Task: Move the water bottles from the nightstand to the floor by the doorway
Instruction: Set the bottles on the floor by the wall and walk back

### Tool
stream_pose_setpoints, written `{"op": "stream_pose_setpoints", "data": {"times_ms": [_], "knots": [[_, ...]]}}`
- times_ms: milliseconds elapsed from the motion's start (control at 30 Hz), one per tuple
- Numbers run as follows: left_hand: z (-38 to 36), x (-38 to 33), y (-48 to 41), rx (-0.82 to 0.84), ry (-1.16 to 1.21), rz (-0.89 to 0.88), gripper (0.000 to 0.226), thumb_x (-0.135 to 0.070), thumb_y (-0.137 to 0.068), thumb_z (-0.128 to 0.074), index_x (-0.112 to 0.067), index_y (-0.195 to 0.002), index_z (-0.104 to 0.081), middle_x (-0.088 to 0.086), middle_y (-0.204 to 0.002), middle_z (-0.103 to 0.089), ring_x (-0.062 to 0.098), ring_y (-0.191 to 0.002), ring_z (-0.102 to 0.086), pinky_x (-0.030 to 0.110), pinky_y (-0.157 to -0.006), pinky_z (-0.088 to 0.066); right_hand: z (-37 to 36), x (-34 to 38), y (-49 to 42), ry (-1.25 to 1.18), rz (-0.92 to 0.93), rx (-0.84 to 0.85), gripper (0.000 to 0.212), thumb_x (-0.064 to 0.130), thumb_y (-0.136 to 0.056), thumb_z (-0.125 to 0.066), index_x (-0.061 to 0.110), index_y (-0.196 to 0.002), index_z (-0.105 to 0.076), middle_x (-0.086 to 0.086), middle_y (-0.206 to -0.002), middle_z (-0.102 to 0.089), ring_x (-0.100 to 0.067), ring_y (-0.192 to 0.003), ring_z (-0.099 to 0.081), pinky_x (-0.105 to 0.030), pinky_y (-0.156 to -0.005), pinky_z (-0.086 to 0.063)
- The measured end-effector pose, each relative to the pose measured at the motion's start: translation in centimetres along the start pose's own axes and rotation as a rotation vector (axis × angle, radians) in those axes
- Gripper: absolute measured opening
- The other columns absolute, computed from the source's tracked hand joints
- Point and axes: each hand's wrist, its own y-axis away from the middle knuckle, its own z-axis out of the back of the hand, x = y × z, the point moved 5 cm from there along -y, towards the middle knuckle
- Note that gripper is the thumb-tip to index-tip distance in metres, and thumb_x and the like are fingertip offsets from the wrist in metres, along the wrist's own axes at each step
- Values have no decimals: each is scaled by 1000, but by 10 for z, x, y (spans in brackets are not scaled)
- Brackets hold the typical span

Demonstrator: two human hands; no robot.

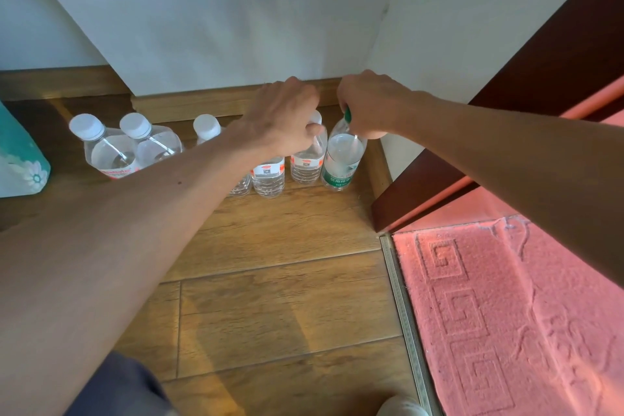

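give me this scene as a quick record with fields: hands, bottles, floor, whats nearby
left hand: grips the top of a clear plastic bottle with white cap and red label
right hand: grips the neck of a clear plastic bottle with green cap and green label
held bottles: upright, side by side, at the right end of the row
others: white-capped clear bottles stand to the left, near the wall
surface: wooden plank floor
nearby: red patterned carpet beyond a metal threshold strip

Green cap (pixel 347 115) mostly under right hand (pixel 369 106), bottle tops (pixel 316 116) covered by left hand (pixel 283 115), another bottle (pixel 240 188) behind forearm, teal bag (pixel 20 152) cropped left.
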Motion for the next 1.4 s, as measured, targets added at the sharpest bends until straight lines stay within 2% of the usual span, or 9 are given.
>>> {"op": "stream_pose_setpoints", "data": {"times_ms": [233,367,533,633,833,1000,1133,1267,1400], "knots": [[-7,12,-2,-8,97,8,30,-30,-89,-68,0,-93,-66,16,-90,-63,32,-83,-61,36,-65,-46,-4,-6,-1,-21,-2,-2,23,6,-88,-64,8,-109,-55,-12,-101,-54,-23,-83,-54,-33,-73,-50],[-8,16,-1,25,134,-12,24,-21,-86,-71,-4,-101,-65,15,-98,-64,31,-91,-60,36,-70,-44,-6,-7,-3,-29,12,30,19,4,-89,-63,6,-108,-61,-13,-105,-61,-23,-82,-57,-30,-67,-48],[-4,16,3,39,245,-74,49,-4,-85,-70,-17,-131,-58,9,-125,-61,27,-115,-56,26,-85,-36,-5,-7,-5,-52,48,21,21,2,-89,-61,10,-109,-61,-12,-107,-59,-22,-81,-53,-25,-57,-41],[-4,13,2,90,248,-86,45,4,-88,-63,-14,-128,-60,8,-125,-61,24,-114,-56,22,-83,-33,-6,-7,-6,-53,49,19,23,1,-90,-60,11,-111,-60,-12,-107,-59,-22,-80,-53,-22,-53,-38],[-9,12,-2,122,243,-98,38,5,-90,-60,-9,-125,-61,13,-119,-60,27,-108,-56,24,-78,-33,-7,-8,-12,-46,56,20,22,-1,-88,-59,14,-104,-57,-11,-106,-56,-24,-83,-54,-25,-58,-40],[-10,8,-2,107,210,-117,29,-3,-93,-59,-5,-122,-60,15,-116,-57,30,-107,-55,22,-77,-30,-2,-9,-15,-49,34,-2,25,0,-86,-63,13,-107,-57,-11,-107,-56,-27,-87,-57,-33,-71,-50],[-7,7,-2,74,200,-110,23,-13,-93,-62,2,-110,-61,16,-106,-59,30,-97,-58,26,-75,-35,3,-11,-14,-39,17,-12,26,2,-86,-62,9,-110,-56,-12,-105,-54,-27,-86,-55,-33,-68,-46],[-7,6,-4,47,128,-69,35,-30,-91,-66,0,-108,-60,15,-101,-64,32,-92,-62,40,-81,-48,4,-11,-14,-43,13,-22,32,7,-86,-66,9,-115,-54,-12,-108,-54,-28,-91,-57,-38,-80,-54],[-5,5,-5,26,31,-40,41,-41,-89,-66,-2,-101,-62,11,-91,-66,30,-87,-62,46,-89,-41,5,-10,-14,-56,9,-16,32,10,-86,-69,10,-114,-54,-11,-105,-55,-24,-86,-56,-35,-78,-54]]}}
